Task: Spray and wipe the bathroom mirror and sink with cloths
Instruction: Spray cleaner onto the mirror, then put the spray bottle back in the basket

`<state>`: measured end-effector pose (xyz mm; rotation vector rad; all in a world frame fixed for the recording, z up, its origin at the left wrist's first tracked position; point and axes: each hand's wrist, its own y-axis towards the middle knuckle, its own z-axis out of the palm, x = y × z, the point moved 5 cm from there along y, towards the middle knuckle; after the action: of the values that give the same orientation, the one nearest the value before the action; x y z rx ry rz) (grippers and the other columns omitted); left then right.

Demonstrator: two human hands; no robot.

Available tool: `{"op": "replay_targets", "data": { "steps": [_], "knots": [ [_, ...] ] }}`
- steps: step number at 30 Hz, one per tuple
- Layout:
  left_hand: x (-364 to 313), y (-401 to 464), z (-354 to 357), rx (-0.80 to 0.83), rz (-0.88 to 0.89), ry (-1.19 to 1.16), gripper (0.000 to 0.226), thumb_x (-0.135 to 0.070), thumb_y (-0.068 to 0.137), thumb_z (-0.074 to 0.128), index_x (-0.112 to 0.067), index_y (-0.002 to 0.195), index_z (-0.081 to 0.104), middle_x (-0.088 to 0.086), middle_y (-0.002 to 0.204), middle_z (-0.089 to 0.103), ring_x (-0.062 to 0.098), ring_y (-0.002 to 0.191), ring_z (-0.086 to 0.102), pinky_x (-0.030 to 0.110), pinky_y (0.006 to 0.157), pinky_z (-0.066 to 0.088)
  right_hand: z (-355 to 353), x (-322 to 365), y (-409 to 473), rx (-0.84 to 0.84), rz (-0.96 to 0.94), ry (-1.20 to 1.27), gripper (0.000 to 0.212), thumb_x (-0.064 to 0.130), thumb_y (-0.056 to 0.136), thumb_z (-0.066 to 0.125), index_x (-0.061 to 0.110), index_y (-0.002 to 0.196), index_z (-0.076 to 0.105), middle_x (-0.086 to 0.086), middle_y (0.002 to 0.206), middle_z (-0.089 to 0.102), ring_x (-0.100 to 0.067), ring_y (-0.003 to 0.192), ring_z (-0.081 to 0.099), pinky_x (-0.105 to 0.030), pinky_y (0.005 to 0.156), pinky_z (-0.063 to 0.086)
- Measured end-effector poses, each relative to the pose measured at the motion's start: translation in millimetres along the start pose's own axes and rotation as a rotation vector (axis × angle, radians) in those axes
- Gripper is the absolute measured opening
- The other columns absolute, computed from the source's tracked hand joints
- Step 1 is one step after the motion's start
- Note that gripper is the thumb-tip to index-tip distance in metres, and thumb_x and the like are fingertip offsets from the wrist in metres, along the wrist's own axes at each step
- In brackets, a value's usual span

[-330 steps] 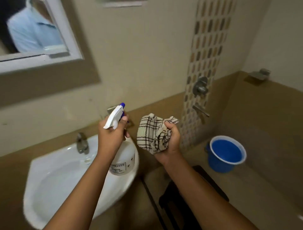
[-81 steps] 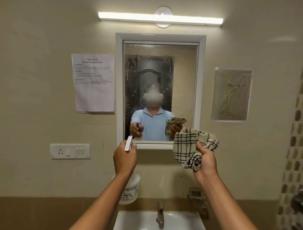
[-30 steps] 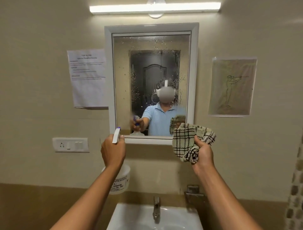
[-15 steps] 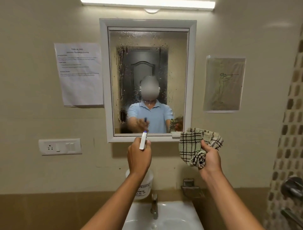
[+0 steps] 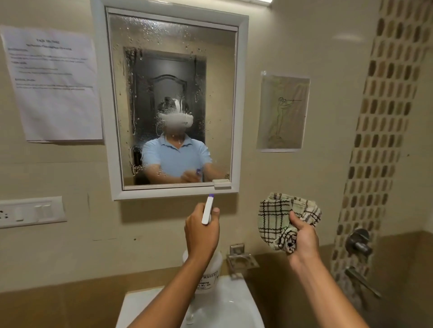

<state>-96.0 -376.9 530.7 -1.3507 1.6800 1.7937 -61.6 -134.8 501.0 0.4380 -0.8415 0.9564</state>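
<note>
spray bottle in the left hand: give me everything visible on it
The spray bottle has a white trigger head with a purple nozzle tip, aimed up toward the mirror, and a translucent white round body with a printed label, partly hidden behind the wrist. It looks like plastic. It is held upright in the air above the sink, just below the mirror frame. Only the left hand touches it, fingers wrapped round the neck and trigger. Liquid level cannot be told.

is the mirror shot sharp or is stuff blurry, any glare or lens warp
Head view: the mirror glass is speckled with droplets and runs, so the reflection looks hazy, and the reflected face is blurred out; the tube light at the top edge is blown out; the mirror frame and tile strip lean, which is wide-angle warp; left hand, spray bottle and checked cloth look fairly sharp.
</note>
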Motion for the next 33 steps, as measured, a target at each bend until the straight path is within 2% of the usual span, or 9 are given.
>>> {"op": "replay_targets", "data": {
  "steps": [6, 10, 13, 19, 24, 26, 29, 31, 33],
  "knots": [
    [3.5, -35.3, 57.8, 0.119, -0.089, -0.102, 0.028, -0.028, 0.092, 0.062, -0.025, 0.067, 0.049, -0.001, 0.058, 0.049, 0.033, 0.056, 0.057, 0.054, 0.059, 0.051, -52.3, -3.7, 24.1, -0.048, 0.033, 0.013, 0.033, 0.019, 0.091, 0.06, 0.008, 0.122, 0.066, -0.015, 0.112, 0.072, -0.034, 0.103, 0.069, -0.051, 0.093, 0.054],
    [-4.5, -72.3, 117.0, 0.255, -0.121, -0.174, 0.018, -0.032, 0.09, 0.062, -0.024, 0.075, 0.056, 0.005, 0.061, 0.054, 0.04, 0.06, 0.057, 0.055, 0.059, 0.052, -106.4, -2.6, 37.2, -0.104, 0.052, 0.036, 0.034, 0.015, 0.093, 0.057, 0.008, 0.127, 0.063, -0.014, 0.117, 0.071, -0.032, 0.107, 0.068, -0.052, 0.097, 0.051],
    [-10.4, -100.1, 161.1, 0.338, -0.128, -0.232, 0.011, -0.023, 0.095, 0.062, -0.02, 0.084, 0.06, 0.002, 0.064, 0.053, 0.027, 0.054, 0.053, 0.046, 0.054, 0.05, -146.3, -2.8, 43.5, -0.152, 0.076, 0.045, 0.033, 0.013, 0.095, 0.055, 0.008, 0.127, 0.062, -0.014, 0.118, 0.07, -0.032, 0.107, 0.068, -0.05, 0.097, 0.052],
    [-2.4, -162.4, 238.5, 0.517, -0.16, -0.274, 0.008, -0.024, 0.097, 0.062, -0.019, 0.091, 0.061, 0.001, 0.071, 0.057, 0.029, 0.062, 0.058, 0.033, 0.056, 0.049, -239.0, 0.7, 42.3, -0.274, 0.125, -0.008, 0.021, 0.016, 0.095, 0.058, 0.015, 0.114, 0.067, -0.01, 0.103, 0.075, -0.028, 0.093, 0.072, -0.039, 0.075, 0.058],
    [11.8, -218.3, 284.4, 0.686, -0.17, -0.294, 0.012, -0.024, 0.098, 0.06, -0.017, 0.088, 0.06, 0.006, 0.074, 0.056, 0.032, 0.066, 0.057, 0.032, 0.058, 0.049, -318.3, -10.6, 30.1, -0.415, 0.151, -0.044, 0.029, 0.019, 0.09, 0.064, 0.016, 0.12, 0.067, -0.009, 0.106, 0.075, -0.032, 0.099, 0.07, -0.052, 0.088, 0.056],
    [22.6, -238.4, 302.1, 0.768, -0.167, -0.305, 0.016, -0.029, 0.099, 0.059, -0.015, 0.092, 0.061, 0.01, 0.079, 0.06, 0.034, 0.072, 0.06, 0.041, 0.064, 0.051, -342.3, -15.2, 20.4, -0.456, 0.131, -0.017, 0.036, 0.016, 0.086, 0.068, 0.014, 0.123, 0.065, -0.011, 0.111, 0.073, -0.033, 0.103, 0.069, -0.053, 0.09, 0.055],
    [45.5, -275.3, 332.6, 0.916, -0.29, -0.299, 0.029, -0.047, 0.096, 0.057, -0.024, 0.112, 0.063, 0.0, 0.095, 0.067, 0.016, 0.089, 0.065, 0.035, 0.081, 0.051, -375.3, -21.4, 4.8, -0.518, 0.082, 0.007, 0.046, 0.006, 0.078, 0.074, 0.006, 0.124, 0.064, -0.017, 0.117, 0.07, -0.035, 0.107, 0.068, -0.052, 0.09, 0.055],
    [54.3, -293.1, 344.2, 0.974, -0.297, -0.303, 0.021, -0.05, 0.094, 0.055, -0.032, 0.1, 0.061, -0.008, 0.088, 0.063, -0.002, 0.082, 0.06, 0.02, 0.077, 0.046, -391.5, -27.8, -7.9, -0.578, 0.082, -0.015, 0.045, -0.004, 0.077, 0.072, 0.001, 0.121, 0.064, -0.021, 0.116, 0.069, -0.039, 0.106, 0.067, -0.055, 0.091, 0.054],
    [54.1, -306.1, 352.5, 1.038, -0.208, -0.326, 0.019, -0.044, 0.096, 0.054, -0.027, 0.089, 0.058, -0.01, 0.078, 0.056, -0.003, 0.072, 0.056, 0.012, 0.068, 0.041, -406.8, -35.2, -20.0, -0.664, 0.085, -0.034, 0.045, -0.011, 0.074, 0.071, -0.002, 0.118, 0.065, -0.023, 0.112, 0.07, -0.041, 0.102, 0.067, -0.059, 0.088, 0.054]
  ]
}}
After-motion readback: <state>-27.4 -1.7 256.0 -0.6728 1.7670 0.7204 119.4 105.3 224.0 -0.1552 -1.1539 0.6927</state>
